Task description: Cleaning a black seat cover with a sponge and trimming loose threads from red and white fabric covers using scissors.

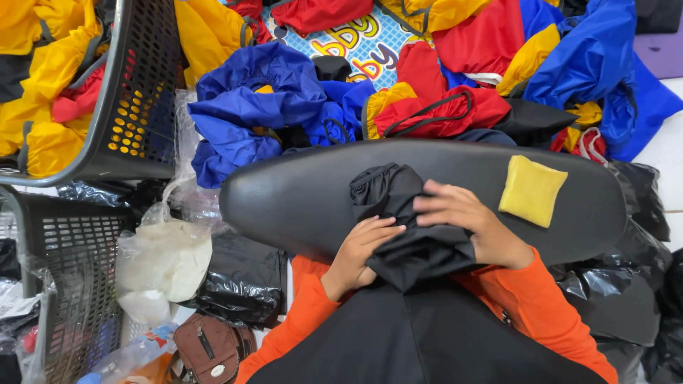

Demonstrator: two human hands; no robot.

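Both my hands grip a bunched black fabric bag (405,227) over the near edge of a black padded board (299,192). My left hand (359,256) holds the bag's lower left side with its fingers curled under the cloth. My right hand (466,224) presses down on top of the bag, fingers spread over the folds. A small yellow square pouch (532,190) lies on the board to the right of my right hand, apart from it. My sleeves are orange.
Piles of blue (249,107), red (441,107) and yellow fabric bags lie beyond the board. A dark mesh basket (142,92) with yellow bags stands at the far left, another basket (71,284) below it. Plastic bags (163,256) and a brown purse (210,348) lie at left.
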